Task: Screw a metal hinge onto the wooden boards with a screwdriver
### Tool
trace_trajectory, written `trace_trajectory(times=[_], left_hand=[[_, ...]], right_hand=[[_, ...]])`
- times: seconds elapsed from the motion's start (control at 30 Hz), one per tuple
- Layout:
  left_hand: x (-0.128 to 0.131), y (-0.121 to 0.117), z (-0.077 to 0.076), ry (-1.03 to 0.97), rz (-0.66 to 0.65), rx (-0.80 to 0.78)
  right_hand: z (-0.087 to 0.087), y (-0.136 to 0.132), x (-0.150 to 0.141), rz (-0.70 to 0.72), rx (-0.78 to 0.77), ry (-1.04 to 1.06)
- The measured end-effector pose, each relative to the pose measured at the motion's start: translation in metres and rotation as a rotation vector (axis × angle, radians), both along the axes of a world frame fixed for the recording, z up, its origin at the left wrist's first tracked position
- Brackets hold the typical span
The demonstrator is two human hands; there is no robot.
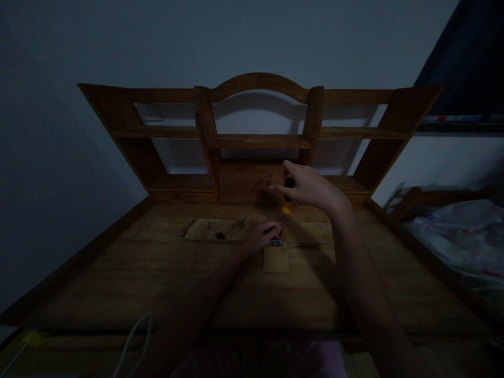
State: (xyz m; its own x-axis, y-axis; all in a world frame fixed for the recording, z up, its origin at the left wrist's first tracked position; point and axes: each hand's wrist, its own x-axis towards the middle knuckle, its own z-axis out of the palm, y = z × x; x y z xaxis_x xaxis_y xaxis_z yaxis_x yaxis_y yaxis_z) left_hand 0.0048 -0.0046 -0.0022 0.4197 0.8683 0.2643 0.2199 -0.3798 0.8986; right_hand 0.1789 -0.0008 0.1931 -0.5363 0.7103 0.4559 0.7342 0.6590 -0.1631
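My right hand [307, 184] grips the black and yellow handle of a screwdriver [286, 206] from above. The tool stands nearly upright, its thin shaft running down to a small metal hinge [275, 243]. My left hand [263, 236] is at the hinge, its fingers bent and pressed close to it beside the screwdriver's tip. Whether those fingers hold a screw is too small and dark to tell. The hinge lies at the end of a small pale wood block [276, 260] on the desk. Behind it runs a longer wooden board [216, 229] with a dark knot.
A wooden desk [165, 278] carries a shelf unit [258, 140] along its back, against the wall. A pale cable [147, 331] loops at the front left edge. To the right are a bed frame and a pale plastic-like cover [464, 231]. The light is dim.
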Motion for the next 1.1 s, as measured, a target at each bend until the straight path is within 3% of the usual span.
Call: trace_trajectory(times=[0.1, 0.3, 0.53, 0.73, 1.0, 1.1], left_hand=[[0.000, 0.000, -0.002, -0.009, 0.012, 0.013], [0.000, 0.000, -0.002, -0.009, 0.008, 0.015], [0.000, -0.001, 0.002, -0.012, 0.005, 0.013], [-0.001, -0.002, 0.004, 0.001, 0.005, 0.019], [0.000, -0.003, 0.005, -0.012, -0.004, -0.006], [0.000, -0.004, 0.005, -0.011, 0.008, -0.002]], right_hand=[[0.001, -0.003, 0.001, -0.015, 0.013, -0.007], [0.005, -0.013, 0.006, 0.089, -0.058, 0.044], [0.004, -0.013, 0.005, -0.073, -0.057, -0.014], [0.007, -0.016, 0.004, 0.072, -0.042, -0.003], [0.002, -0.009, 0.002, -0.023, -0.059, -0.021], [0.002, -0.008, 0.003, 0.008, -0.068, -0.017]])
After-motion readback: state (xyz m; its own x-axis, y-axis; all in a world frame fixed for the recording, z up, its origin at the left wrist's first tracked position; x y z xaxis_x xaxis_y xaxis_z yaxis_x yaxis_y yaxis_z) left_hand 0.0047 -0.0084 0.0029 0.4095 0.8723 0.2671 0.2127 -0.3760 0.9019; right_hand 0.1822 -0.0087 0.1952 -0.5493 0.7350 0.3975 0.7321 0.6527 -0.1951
